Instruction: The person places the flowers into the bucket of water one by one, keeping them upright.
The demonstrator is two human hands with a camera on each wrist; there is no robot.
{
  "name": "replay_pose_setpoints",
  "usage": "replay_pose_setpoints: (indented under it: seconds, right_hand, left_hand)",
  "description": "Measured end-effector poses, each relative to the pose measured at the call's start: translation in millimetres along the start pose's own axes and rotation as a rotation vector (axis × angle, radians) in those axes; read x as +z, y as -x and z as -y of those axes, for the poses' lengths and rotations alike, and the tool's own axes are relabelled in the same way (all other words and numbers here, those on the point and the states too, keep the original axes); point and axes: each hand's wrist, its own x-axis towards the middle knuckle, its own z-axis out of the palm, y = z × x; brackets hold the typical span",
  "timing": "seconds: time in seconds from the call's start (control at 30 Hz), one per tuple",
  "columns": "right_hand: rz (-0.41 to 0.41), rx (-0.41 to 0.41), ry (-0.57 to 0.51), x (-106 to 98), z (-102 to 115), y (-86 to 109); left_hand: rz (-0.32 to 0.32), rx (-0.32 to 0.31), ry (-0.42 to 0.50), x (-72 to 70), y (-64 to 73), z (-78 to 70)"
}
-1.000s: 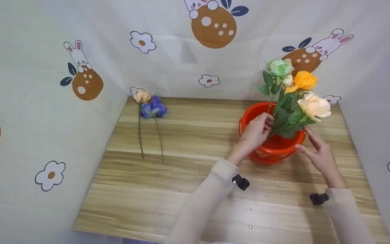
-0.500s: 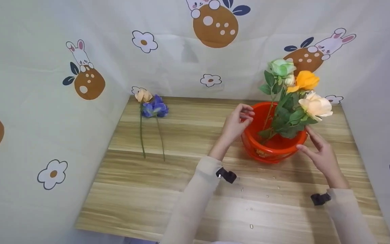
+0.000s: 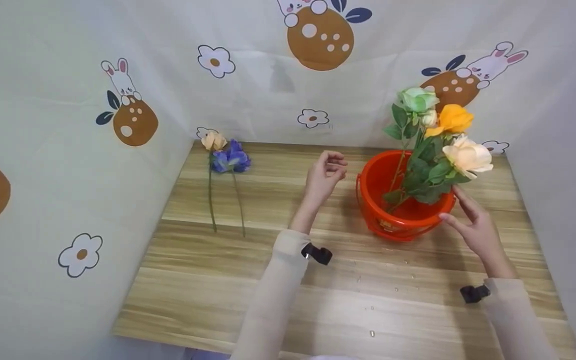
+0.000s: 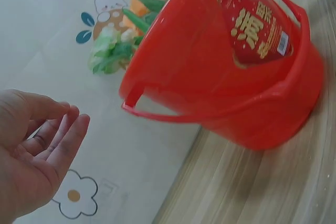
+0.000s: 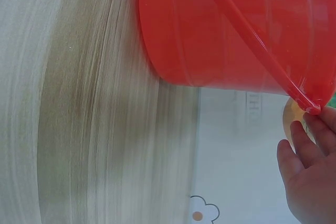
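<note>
A red bucket (image 3: 383, 225) stands on the table, holding a green rose (image 3: 417, 100), an orange flower (image 3: 455, 119) and a pale peach rose (image 3: 468, 155) whose stems lean inside it. My left hand (image 3: 324, 175) hovers left of the bucket, fingers loosely bent with nothing between them; the left wrist view shows the same hand (image 4: 39, 150) apart from the bucket (image 4: 210, 66). At the bucket's right rim, my right hand (image 3: 475, 232) touches with its fingertips and thumb. In the right wrist view its fingers (image 5: 307, 148) lie by the handle's end, fairly straight.
On the table's left lie a small peach flower (image 3: 214, 140) and a blue-purple flower (image 3: 233, 157), stems toward me. Several water drops (image 3: 372, 333) dot the wooden table (image 3: 193, 280). A printed cloth (image 3: 263, 100) rises behind and at both sides.
My left hand has come out from among the stems in the bucket and moved left, away from the rim. The right hand stays at the rim; the flowers keep their places.
</note>
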Motion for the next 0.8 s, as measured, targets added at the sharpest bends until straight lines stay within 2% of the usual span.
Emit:
replay_pose_setpoints:
  seconds: [0.33,0.53,0.63,0.8]
  right_hand:
    - [-0.007,0.013,0.006,0.0,-0.5,-0.2]
    - [0.002,0.021,0.007,-0.9,17.4,1.9]
    - [0.001,0.024,0.008,-1.0,31.4,4.3]
    - [0.007,0.019,-0.003,-1.1,36.6,6.5]
  left_hand:
    - [-0.072,-0.089,0.089,-41.2,-1.2,14.9]
    - [-0.183,-0.131,0.077,-64.3,1.7,27.6]
    - [-0.240,-0.132,0.059,-76.0,3.4,34.2]
    - [-0.323,-0.092,-0.003,-98.5,6.3,44.6]
